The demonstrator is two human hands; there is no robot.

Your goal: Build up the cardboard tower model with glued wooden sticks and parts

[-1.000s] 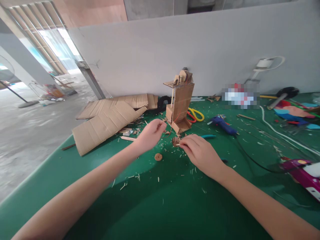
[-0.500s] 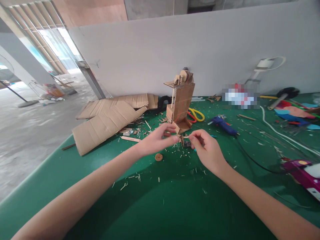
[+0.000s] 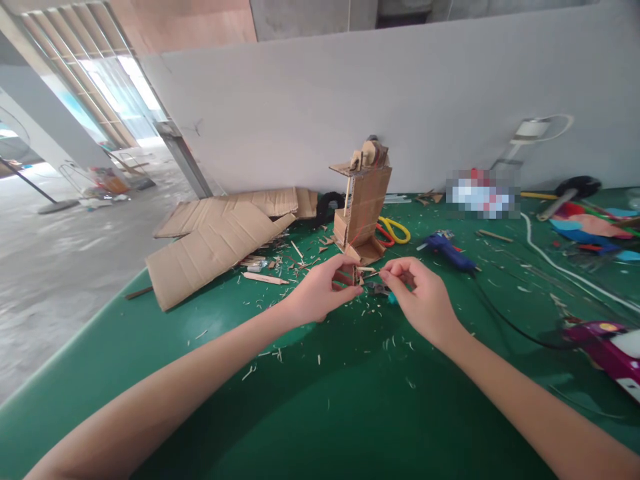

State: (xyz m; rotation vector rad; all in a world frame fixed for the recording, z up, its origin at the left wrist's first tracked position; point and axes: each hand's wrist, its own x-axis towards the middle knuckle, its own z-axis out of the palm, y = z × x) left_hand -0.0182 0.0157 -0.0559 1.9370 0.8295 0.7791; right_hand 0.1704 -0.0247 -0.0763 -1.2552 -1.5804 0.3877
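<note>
My left hand (image 3: 323, 293) is pinched on a small brown cardboard piece (image 3: 356, 275) held just above the green table (image 3: 310, 413). My right hand (image 3: 423, 297) faces it, thumb and fingers pinched close to the piece's right side; what they grip is too small to make out. Teal-handled pliers (image 3: 384, 291) lie under the gap between the hands. Just behind stands a cardboard tower model (image 3: 364, 200) with small wheels on top. A red thread runs from the tower down toward my left fingers.
Flat cardboard sheets (image 3: 215, 240) lie at the back left. Yellow-and-red scissors (image 3: 395, 230) and a blue glue gun (image 3: 447, 247) with a black cord sit right of the tower. A pink-and-white tool (image 3: 607, 347) and a white cable (image 3: 550, 263) are at the right. Shavings litter the table.
My hands have come together: the left moved right onto the small piece, the right lifted it slightly off the table. The cardboard disc seen earlier is now hidden behind my left hand.
</note>
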